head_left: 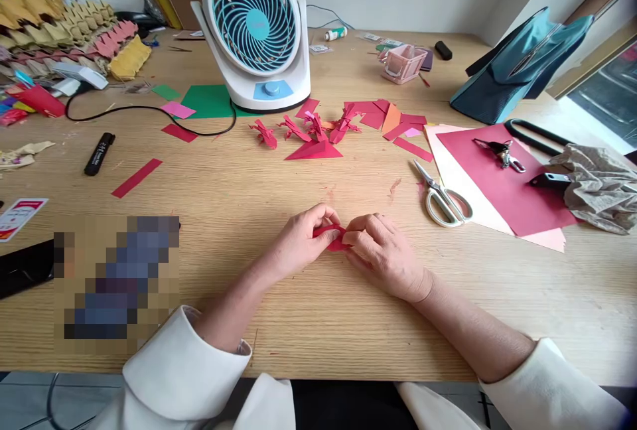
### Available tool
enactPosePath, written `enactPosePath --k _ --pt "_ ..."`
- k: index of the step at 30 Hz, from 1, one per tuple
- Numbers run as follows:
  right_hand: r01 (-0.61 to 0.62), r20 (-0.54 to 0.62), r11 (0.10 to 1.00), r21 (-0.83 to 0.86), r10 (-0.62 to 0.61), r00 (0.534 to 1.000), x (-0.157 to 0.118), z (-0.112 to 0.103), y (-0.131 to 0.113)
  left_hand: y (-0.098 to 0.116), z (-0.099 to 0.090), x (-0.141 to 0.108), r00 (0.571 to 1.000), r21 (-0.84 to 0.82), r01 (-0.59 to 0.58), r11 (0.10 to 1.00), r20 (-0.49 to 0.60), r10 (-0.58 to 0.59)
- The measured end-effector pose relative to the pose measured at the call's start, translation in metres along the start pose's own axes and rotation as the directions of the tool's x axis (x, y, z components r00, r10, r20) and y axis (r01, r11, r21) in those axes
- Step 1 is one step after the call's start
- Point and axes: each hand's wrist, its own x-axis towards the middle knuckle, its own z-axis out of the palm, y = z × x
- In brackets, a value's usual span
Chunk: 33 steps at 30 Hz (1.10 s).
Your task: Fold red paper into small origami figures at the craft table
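Between my two hands is a small piece of folded red paper (336,242), partly covered by the fingers. My left hand (304,237) pinches its left side, thumb in front. My right hand (385,251) has its fingers curled on the right side. Farther back stand several red folded-paper figures (314,128), with a red paper triangle (314,150) in front of them. White-handled scissors (445,201) lie to the right of my right hand, blades pointing away from me.
A white and blue fan (256,25) stands at the back. Red paper scraps (413,146) lie behind the scissors. Red sheets (502,184) with keys (502,153) on top are at right, near a teal bag (517,71). A black marker (99,154) and red strip (137,178) lie left.
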Motion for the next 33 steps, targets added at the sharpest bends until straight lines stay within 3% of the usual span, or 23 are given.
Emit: enactPosePath --k 7,13,17,24,29,33 --pt "0.091 0.018 0.987 -0.133 -0.089 0.996 -0.001 0.003 -0.002 0.002 0.005 -0.004 0.999 0.273 0.013 0.962 -0.049 0.001" --pt "0.055 0.096 0.997 -0.053 -0.05 0.994 -0.001 0.007 -0.001 -0.006 0.017 -0.009 0.954 0.631 -0.165 0.758 -0.092 0.284" --pt "0.026 0.105 0.999 -0.02 -0.024 0.994 -0.002 0.006 -0.001 -0.007 0.016 -0.019 0.933 0.626 -0.301 0.719 0.038 0.357" --pt "-0.049 0.092 0.996 0.075 0.042 0.995 -0.003 0.007 -0.001 -0.012 0.008 -0.033 0.891 0.651 -0.414 0.636 0.146 0.43" --pt "-0.137 0.091 0.975 0.174 0.123 0.988 -0.003 0.006 -0.002 -0.013 0.008 -0.032 0.868 0.69 -0.444 0.572 0.172 0.465" --pt "-0.175 0.116 0.958 0.227 0.152 0.982 -0.002 0.002 -0.002 -0.014 0.008 -0.032 0.871 0.68 -0.438 0.588 0.159 0.465"
